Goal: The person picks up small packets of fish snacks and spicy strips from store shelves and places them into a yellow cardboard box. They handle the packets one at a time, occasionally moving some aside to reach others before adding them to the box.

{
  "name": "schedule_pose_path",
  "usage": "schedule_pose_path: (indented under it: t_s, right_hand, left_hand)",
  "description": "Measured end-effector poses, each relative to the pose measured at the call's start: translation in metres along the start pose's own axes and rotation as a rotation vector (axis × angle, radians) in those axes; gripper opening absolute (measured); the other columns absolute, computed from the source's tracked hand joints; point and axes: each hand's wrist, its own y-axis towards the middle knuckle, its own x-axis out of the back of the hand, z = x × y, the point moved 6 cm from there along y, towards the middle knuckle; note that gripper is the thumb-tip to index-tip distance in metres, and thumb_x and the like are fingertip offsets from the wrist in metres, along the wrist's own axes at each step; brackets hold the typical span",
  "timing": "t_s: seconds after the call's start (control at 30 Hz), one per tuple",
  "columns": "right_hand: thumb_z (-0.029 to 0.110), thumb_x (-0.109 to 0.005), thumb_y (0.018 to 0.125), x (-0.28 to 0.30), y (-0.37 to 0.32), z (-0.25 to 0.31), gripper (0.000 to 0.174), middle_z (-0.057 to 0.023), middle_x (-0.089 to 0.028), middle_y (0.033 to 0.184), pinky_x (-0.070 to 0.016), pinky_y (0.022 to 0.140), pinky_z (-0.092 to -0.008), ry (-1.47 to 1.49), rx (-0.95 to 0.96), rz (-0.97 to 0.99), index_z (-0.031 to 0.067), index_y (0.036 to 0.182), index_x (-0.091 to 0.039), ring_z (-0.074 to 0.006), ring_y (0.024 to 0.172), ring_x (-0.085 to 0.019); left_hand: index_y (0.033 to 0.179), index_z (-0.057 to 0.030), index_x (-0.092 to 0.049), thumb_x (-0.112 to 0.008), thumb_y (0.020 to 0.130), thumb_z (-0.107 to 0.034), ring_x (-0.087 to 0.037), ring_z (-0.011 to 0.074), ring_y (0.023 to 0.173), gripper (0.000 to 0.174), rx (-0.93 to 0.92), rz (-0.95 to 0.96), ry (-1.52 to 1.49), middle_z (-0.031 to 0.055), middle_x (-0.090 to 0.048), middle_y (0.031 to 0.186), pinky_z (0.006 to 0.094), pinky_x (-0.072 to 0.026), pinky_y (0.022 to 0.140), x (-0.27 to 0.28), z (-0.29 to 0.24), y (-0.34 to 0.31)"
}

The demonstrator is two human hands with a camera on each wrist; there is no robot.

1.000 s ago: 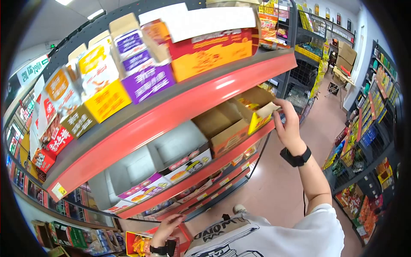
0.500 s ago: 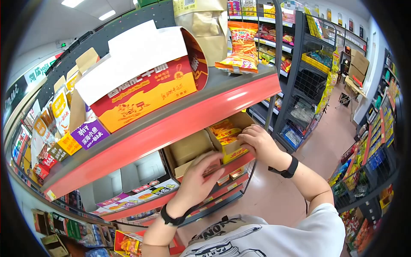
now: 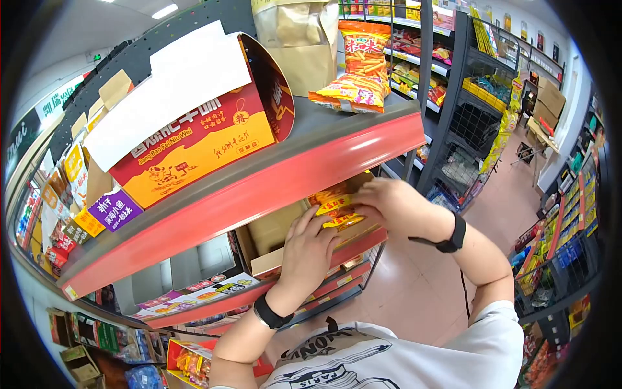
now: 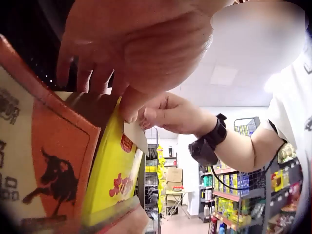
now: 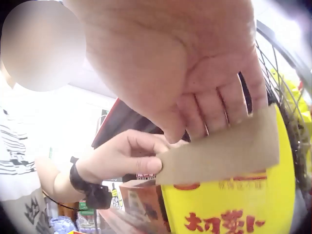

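Observation:
A yellow snack box [image 5: 226, 204] with a folded cardboard flap [image 5: 219, 153] stands at the right end of the lower shelf. Inside lie orange and yellow snack packets [image 3: 334, 211]. My left hand [image 3: 308, 253] grips the box's front edge near its left side, thumb on the flap and fingers over the wall. Over the right part reaches my right hand [image 3: 405, 211], its fingers down behind the flap among the packets; the flap hides the fingertips, so I cannot tell whether they hold a packet. Beside the yellow box is a brown carton [image 3: 265, 259] with a bull print.
A red shelf edge [image 3: 259, 175] runs close above my hands. On it stand a red and orange carton [image 3: 194, 155] and an orange snack bag [image 3: 363, 68]. Grey trays [image 3: 194, 266] sit left on the lower shelf. Below left is a red box [image 3: 188, 366] of packets.
My left hand has come up from beside the low red box to the yellow box. My right hand has moved from the box's front corner in over the packets. The view has shifted right.

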Motion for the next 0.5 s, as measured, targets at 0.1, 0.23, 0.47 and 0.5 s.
schedule_pose_path:
  t_s: [0.1,0.23,0.47,0.5]
  right_hand:
    - [0.019,-0.061,0.072,-0.014,0.021,-0.018,0.026,-0.0118,-0.057,0.092,-0.0451,0.070,-0.0372,-0.069,0.009,0.107,0.0037,0.094,-0.057,-0.0282,0.083,-0.056]
    - [0.012,-0.058,0.071,-0.067,0.043,-0.041,0.028,-0.0142,-0.059,0.088,-0.0468,0.069,-0.0366,-0.129,0.137,0.263,-0.0013,0.095,-0.055,-0.0291,0.083,-0.058]
    - [0.018,-0.059,0.065,-0.101,0.060,-0.039,0.028,-0.0165,-0.061,0.077,-0.0469,0.062,-0.0380,-0.271,0.191,0.569,-0.0044,0.083,-0.057,-0.0293,0.074,-0.060]
    - [0.019,-0.059,0.066,-0.109,0.060,-0.041,0.025,-0.0156,-0.061,0.076,-0.0469,0.063,-0.0379,-0.258,0.232,0.606,-0.0031,0.078,-0.059,-0.0291,0.073,-0.060]
  left_hand:
    - [0.079,-0.0032,-0.063,-0.063,0.070,-0.008,-0.045,0.0315,0.107,0.010,0.008,-0.001,-0.008,0.0087,-0.057,0.095,0.0408,-0.0394,0.086,-0.002,0.000,-0.003]
    - [0.081,-0.0029,-0.063,-0.063,0.070,-0.006,-0.046,0.0317,0.106,0.012,0.011,0.000,-0.021,0.0088,-0.057,0.094,0.0386,-0.0418,0.084,0.000,-0.001,-0.003]
    - [0.081,-0.0023,-0.063,-0.064,0.069,-0.006,-0.046,0.0324,0.106,0.013,0.014,-0.001,-0.058,0.0086,-0.057,0.093,0.0387,-0.0430,0.082,0.000,0.001,-0.003]
    - [0.081,-0.0021,-0.063,-0.064,0.068,-0.005,-0.046,0.0325,0.106,0.013,0.012,-0.008,-0.061,0.0086,-0.057,0.093,0.0386,-0.0434,0.082,0.000,0.001,-0.003]
